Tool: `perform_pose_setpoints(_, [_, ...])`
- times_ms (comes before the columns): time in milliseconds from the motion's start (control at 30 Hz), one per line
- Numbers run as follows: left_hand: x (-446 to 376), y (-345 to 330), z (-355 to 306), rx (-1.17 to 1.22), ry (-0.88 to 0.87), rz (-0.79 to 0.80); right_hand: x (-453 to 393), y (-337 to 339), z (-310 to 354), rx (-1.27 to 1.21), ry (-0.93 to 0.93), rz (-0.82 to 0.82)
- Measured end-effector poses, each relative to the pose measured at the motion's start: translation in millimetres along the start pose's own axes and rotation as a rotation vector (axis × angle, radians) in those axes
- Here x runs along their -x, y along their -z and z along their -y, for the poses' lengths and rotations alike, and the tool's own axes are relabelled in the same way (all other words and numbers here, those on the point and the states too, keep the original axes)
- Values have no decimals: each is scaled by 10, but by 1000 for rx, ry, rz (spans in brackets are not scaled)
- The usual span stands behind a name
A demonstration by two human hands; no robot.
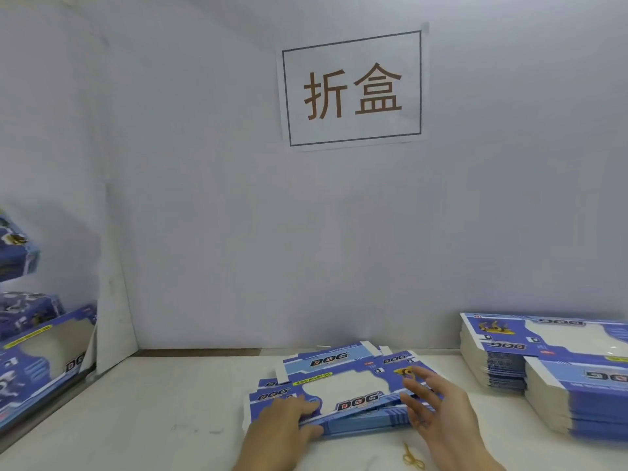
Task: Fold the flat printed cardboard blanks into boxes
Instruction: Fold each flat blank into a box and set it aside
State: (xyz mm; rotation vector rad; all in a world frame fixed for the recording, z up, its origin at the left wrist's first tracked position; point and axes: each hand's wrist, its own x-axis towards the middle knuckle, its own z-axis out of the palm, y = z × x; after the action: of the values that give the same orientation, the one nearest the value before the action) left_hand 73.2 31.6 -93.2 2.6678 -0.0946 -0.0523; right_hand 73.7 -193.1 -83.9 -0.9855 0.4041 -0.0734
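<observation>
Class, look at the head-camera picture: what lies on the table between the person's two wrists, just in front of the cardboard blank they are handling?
A yellow rubber band lies on the white table there, nearer the right hand than the left hand, just short of the blank.

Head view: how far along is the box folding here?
Done: folded boxes sit stacked at the left. In hand: both hands, left and right, are on the top blank of a small pile, which is not folded yet. Left: two tall stacks of blanks at the right, so most work remains.

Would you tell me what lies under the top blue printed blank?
More blue printed cardboard blanks, a small pile on the white table. Their number is hidden.
</observation>
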Motion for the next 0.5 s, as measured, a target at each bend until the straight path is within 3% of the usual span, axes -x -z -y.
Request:
perform_pose_setpoints(133, [-39, 10, -18, -16, -3, -55, -6, -6, -26, 40, 23, 6])
perform_pose_setpoints(333, [-61, 33, -24, -95, -35, -352, 19, -88, -51, 272, 138, 32])
perform_pose_setpoints(500, [-71, 72, -115, -110, -91, -371, 129, -339, -82, 348, 135, 214])
